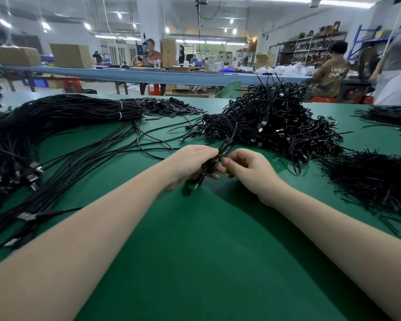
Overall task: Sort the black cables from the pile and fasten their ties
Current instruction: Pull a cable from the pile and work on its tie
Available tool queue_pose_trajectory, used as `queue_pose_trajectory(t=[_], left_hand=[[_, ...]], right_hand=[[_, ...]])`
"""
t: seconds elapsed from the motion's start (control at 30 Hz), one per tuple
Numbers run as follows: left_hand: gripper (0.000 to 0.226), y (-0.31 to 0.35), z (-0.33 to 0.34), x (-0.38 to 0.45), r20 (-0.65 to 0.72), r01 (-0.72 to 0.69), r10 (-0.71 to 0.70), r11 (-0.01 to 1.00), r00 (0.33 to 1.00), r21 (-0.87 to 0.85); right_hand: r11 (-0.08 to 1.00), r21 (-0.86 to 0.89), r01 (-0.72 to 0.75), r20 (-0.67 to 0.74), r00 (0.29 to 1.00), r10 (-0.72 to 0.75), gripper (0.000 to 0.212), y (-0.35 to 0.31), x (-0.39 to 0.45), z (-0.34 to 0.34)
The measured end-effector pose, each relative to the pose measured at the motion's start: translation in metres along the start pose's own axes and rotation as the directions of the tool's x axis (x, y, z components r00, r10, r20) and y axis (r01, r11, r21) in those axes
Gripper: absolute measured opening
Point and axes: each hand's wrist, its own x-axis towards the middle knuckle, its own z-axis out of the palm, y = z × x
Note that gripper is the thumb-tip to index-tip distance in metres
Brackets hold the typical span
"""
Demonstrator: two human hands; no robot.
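Above the middle of the green table (195, 239), my left hand (192, 161) grips a folded black cable (220, 154) around its middle. The loop of that cable sticks up past my fingers and its plug end hangs below. My right hand (248, 167) is right beside it, fingers curled, thumb and fingertips pinching at the cable's middle; a tie there is too small to make out. A heap of bundled black cables (271, 126) lies just behind my hands. Long loose black cables (56, 140) spread over the left side.
A heap of thin black ties (370, 181) lies at the right, with another dark bundle (389, 117) further back. Small black parts (171, 107) are scattered at the back centre. Beyond the table stand a long blue workbench (148, 74), cardboard boxes and several people.
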Motion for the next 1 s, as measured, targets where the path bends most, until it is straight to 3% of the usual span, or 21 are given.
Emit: queue_pose_trajectory(t=[0.2, 0.4, 0.6, 0.83, 0.93, 1.0], left_hand=[[0.014, 0.001, -0.009, -0.002, 0.135, 0.073, -0.047, 0.978, 0.99, -0.193], [0.028, -0.002, 0.003, 0.001, -0.006, 0.021, -0.023, 0.958, 1.0, -0.286], [0.014, -0.012, 0.007, 0.003, -0.059, -0.012, -0.004, 0.967, 0.998, -0.256], [0.019, -0.018, 0.008, 0.007, -0.054, -0.058, 0.046, 0.965, 0.997, -0.257], [0.017, -0.019, 0.012, 0.005, -0.099, -0.091, 0.067, 0.96, 0.993, -0.266], [0.014, -0.019, 0.016, 0.003, -0.145, -0.116, 0.082, 0.962, 0.986, -0.246]], right_hand=[[0.98, 0.188, -0.058, 0.162, 0.986, 0.027, 0.008, -0.002, 0.001, -0.009], [0.987, 0.15, -0.059, 0.165, 0.986, 0.034, 0.014, -0.001, 0.001, -0.007], [1.0, -0.009, -0.022, 0.205, 0.978, 0.023, 0.02, -0.006, -0.002, -0.003], [0.996, 0.074, -0.043, 0.24, 0.97, 0.024, 0.02, -0.009, -0.004, -0.004], [0.999, 0.04, -0.005, 0.177, 0.984, -0.002, 0.016, -0.009, -0.004, -0.002], [0.985, -0.148, 0.093, 0.039, 0.995, -0.088, 0.014, -0.007, -0.004, 0.0]])
